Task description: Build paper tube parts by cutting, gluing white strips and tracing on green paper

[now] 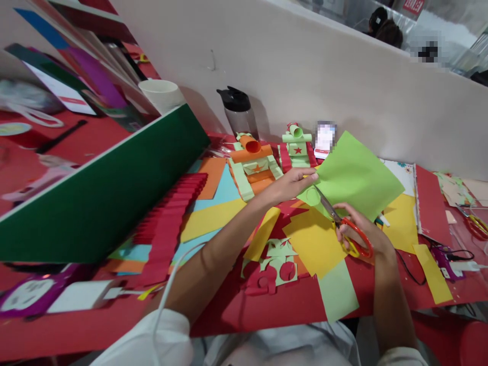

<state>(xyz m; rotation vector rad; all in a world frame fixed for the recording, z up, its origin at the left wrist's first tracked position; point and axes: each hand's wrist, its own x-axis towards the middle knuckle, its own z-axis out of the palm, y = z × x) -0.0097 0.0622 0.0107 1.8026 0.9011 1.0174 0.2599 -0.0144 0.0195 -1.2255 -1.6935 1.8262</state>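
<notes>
My left hand (295,184) pinches the left corner of a bright green sheet of paper (360,178), which is held up above the table. A circle outline shows on that corner, close to my fingers. In my right hand (358,229) are scissors (356,238) with red and yellow handles, fingers through the loops. Their blades point up and left and lie at the sheet's lower left edge, by the circle. Below the sheet lie yellow paper (316,244) and a pale green strip (337,292). Cut paper scraps with round holes (285,269) lie to the left.
Two paper models, one orange and green (255,165), one green and red (297,147), stand behind my left hand. A bottle (238,109) is at the white partition (267,56). A dark green board (114,188) leans at left beside folded red paper (163,234).
</notes>
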